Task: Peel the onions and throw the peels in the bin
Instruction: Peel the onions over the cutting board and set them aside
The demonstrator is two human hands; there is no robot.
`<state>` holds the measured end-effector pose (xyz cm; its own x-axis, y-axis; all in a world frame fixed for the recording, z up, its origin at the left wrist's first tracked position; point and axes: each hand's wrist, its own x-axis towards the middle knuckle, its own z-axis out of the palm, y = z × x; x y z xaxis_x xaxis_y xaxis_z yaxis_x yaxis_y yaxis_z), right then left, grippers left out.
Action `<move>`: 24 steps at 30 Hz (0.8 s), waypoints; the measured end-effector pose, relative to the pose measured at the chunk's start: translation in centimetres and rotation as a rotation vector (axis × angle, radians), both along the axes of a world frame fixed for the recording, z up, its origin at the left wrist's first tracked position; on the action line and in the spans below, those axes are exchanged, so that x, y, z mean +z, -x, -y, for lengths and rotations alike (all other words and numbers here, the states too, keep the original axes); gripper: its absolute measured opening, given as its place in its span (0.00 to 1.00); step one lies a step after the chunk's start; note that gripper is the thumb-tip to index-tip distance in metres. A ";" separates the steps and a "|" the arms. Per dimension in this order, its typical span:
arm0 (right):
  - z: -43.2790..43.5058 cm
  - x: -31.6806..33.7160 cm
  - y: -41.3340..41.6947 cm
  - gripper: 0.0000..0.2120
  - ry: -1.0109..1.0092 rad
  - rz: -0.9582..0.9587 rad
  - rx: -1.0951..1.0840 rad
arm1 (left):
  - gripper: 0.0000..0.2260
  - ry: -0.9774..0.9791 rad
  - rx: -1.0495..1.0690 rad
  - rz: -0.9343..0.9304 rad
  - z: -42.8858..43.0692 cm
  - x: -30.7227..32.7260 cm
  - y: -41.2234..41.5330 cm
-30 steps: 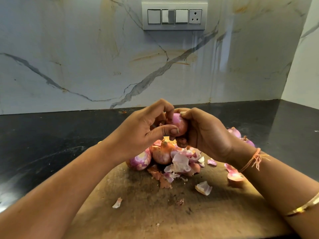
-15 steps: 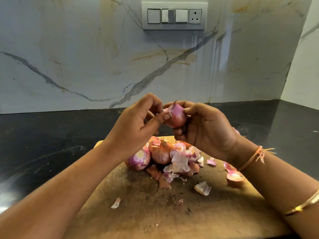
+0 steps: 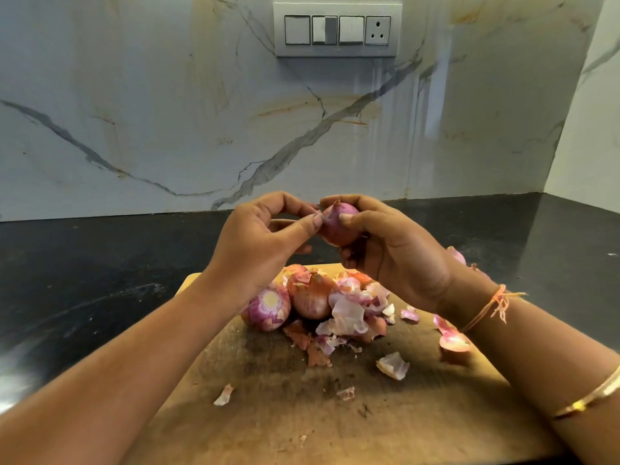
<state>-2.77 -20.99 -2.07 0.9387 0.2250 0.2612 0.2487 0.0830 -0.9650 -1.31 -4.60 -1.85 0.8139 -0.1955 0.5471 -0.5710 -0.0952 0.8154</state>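
A marble-veined wall (image 3: 134, 112) with a switch panel (image 3: 337, 30) backs a black counter (image 3: 84, 263). On it a wooden board (image 3: 335, 424) bears two onions on the board (image 3: 310, 297) and a pile of peels (image 3: 352, 313), with scraps scattered near. Above the pile, the right hand (image 3: 396, 253) grips a held onion (image 3: 337, 226), fingers curled round it. The left hand (image 3: 258, 243) pinches a skin flap (image 3: 324, 212) at its top edge. Against a second ago, both hands and the held onion sit higher and the flap stands lifted; the pile lies unchanged.
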 end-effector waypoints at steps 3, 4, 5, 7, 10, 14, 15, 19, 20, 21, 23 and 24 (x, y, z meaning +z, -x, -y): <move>-0.1 0.1 0.2 0.11 -0.045 -0.030 -0.009 | 0.01 -0.032 0.051 0.027 0.1 -0.1 0.1; -0.1 0.2 0.3 0.09 -0.070 -0.049 0.002 | 0.01 -0.040 0.081 0.042 0.0 -0.1 0.0; -0.1 0.3 0.3 0.08 -0.096 -0.067 0.020 | 0.02 -0.047 0.112 0.052 -0.1 -0.1 -0.1; -0.1 0.3 0.4 0.07 -0.151 -0.099 0.053 | 0.04 -0.078 0.170 0.068 -0.3 -0.1 -0.3; 0.0 0.3 0.3 0.10 -0.189 -0.112 0.057 | 0.07 -0.137 0.194 0.100 -0.5 0.0 -0.3; 0.4 0.1 0.2 0.14 -0.090 -0.037 0.033 | 0.06 -0.152 0.113 0.068 -0.2 0.3 0.5; 0.4 0.1 0.1 0.15 -0.067 -0.016 0.036 | 0.04 -0.156 0.101 0.050 -0.1 0.3 0.6; 0.5 0.0 0.0 0.16 0.030 0.055 0.072 | 0.05 -0.121 0.082 -0.035 0.0 0.3 0.8; 0.5 0.0 -0.1 0.18 0.060 0.067 0.073 | 0.06 -0.106 0.076 -0.056 0.0 0.3 0.7; 0.6 -0.1 -0.3 0.19 0.100 0.090 0.064 | 0.06 -0.088 0.063 -0.081 0.1 0.3 0.7; 0.6 -0.2 -0.4 0.19 0.195 0.164 0.019 | 0.06 -0.039 0.019 -0.143 0.1 0.3 0.6; 0.6 -0.2 -0.4 0.19 0.232 0.205 -0.001 | 0.07 -0.009 -0.011 -0.174 0.1 0.3 0.6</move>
